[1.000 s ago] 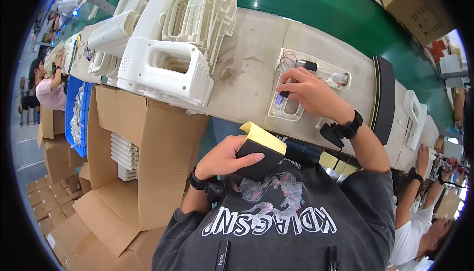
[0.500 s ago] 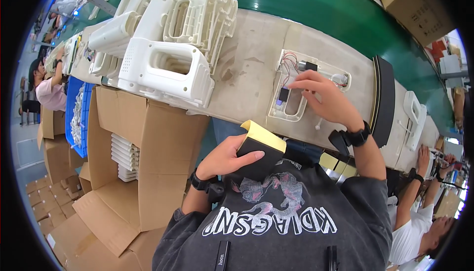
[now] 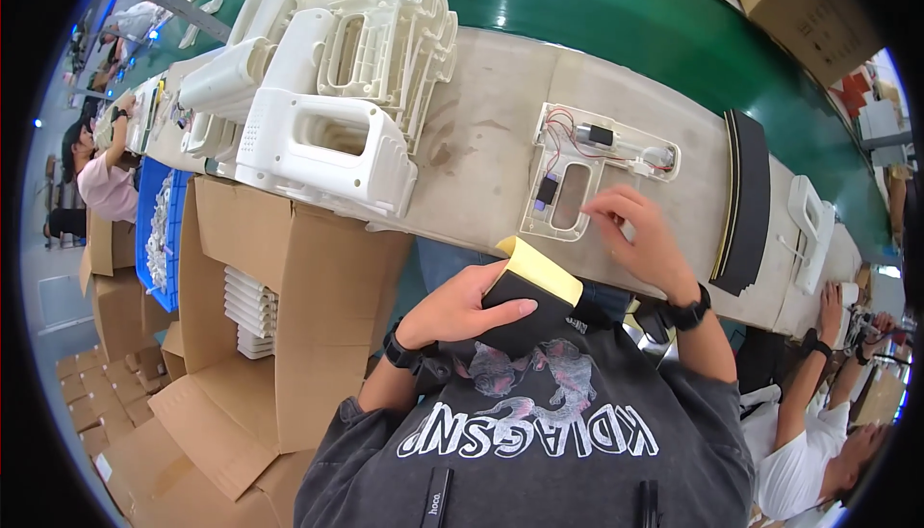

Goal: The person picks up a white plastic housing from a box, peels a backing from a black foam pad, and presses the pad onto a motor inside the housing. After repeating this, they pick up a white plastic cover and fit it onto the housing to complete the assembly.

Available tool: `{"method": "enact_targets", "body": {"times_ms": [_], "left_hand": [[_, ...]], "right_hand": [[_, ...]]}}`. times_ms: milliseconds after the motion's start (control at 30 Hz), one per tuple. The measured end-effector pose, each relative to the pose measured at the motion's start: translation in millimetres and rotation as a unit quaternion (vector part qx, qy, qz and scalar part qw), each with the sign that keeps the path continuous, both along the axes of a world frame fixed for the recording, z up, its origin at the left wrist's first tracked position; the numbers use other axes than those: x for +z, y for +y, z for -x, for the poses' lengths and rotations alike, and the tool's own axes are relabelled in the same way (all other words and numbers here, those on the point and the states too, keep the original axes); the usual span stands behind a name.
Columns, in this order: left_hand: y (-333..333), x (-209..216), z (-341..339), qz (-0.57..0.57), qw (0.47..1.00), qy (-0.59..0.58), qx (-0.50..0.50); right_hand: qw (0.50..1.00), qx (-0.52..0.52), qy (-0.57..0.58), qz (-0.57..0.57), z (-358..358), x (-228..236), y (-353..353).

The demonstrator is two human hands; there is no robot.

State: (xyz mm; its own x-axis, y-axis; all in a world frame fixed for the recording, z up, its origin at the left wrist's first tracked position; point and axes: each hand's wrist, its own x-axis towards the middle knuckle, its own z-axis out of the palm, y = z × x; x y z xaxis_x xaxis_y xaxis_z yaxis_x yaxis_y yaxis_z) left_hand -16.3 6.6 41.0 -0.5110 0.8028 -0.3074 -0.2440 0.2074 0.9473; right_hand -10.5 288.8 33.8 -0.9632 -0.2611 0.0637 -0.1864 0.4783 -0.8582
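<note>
A wired white housing [image 3: 587,160] is lying on the bench [image 3: 481,124], the left hand [image 3: 452,309] is gripping a black-and-yellow pad [image 3: 529,302] on the housing's near side, and the right hand [image 3: 643,239], fingers loosely parted, is hovering beside the housing.

Ahead of our right hand [image 3: 643,239] we have a pale worktable [image 3: 491,95], and past it a shiny green surface [image 3: 597,27] catching the light. Well left of our left hand [image 3: 462,310] we see grey floor [image 3: 56,263] and stacked brown boxes [image 3: 108,379]; ahead on that side, a grey metal beam [image 3: 173,2] and a small blue light [image 3: 153,35].
</note>
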Motion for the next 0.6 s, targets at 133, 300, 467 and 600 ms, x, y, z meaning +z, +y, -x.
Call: {"method": "enact_targets", "body": {"times_ms": [133, 300, 467, 600], "left_hand": [[23.8, -0.9, -2.3, -0.075, 0.995, 0.066, 0.014], [18.9, 59.4, 7.1, 0.015, 0.983, 0.170, -0.070], [-61.0, 118.6, 52.6, 0.154, 0.785, 0.490, 0.346], [-121.7, 102.6, 123.2, 0.348, 0.607, 0.602, 0.385]], "right_hand": [[0.974, 0.056, -0.194, 0.106, -26.4, 30.2, -6.8], [0.928, -0.031, -0.277, 0.246, -47.1, 33.8, 55.2], [0.958, -0.227, -0.165, 0.061, -56.5, 17.0, 142.2], [0.884, -0.226, 0.132, -0.387, -47.5, 3.3, 127.3]]}}
